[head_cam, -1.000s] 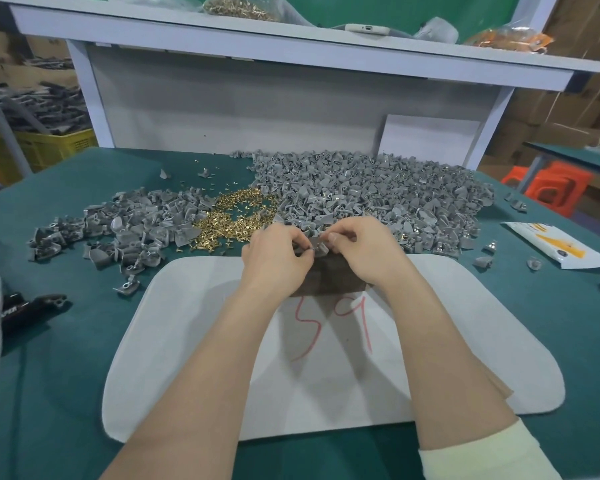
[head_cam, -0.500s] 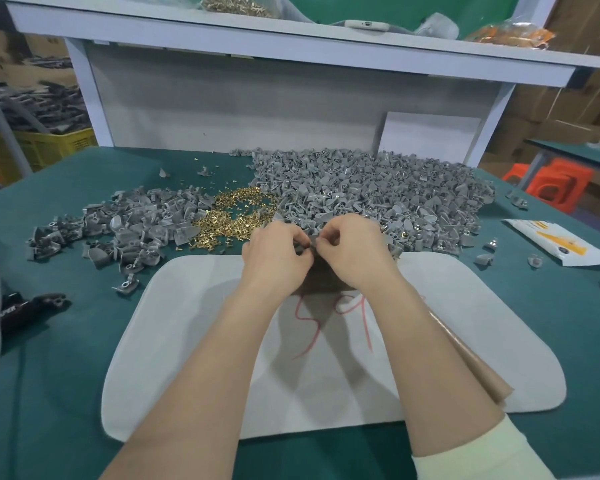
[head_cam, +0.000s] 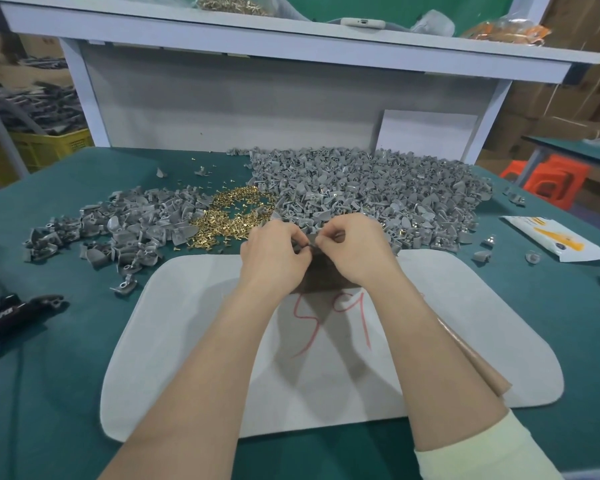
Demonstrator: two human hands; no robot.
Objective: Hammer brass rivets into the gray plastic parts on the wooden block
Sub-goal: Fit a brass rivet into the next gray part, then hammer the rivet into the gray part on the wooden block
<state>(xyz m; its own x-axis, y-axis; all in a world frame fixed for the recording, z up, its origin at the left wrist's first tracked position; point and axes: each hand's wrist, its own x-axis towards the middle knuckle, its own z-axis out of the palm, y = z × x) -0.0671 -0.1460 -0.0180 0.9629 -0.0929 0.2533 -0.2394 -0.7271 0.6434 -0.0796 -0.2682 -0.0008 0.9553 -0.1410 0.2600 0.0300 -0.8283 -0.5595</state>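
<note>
Green table (head_cam: 66,375): left hand (head_cam: 274,258), right hand (head_cam: 357,251) pinch gray part (head_cam: 310,242) over wooden block (head_cam: 321,277).

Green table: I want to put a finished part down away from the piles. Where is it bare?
Bare: the white mat left of the forearms, and the green table between mat and black tool. Crowded: behind the left hand and right hand, pinching a gray part: big gray pile, brass rivets, small gray pile.
</note>
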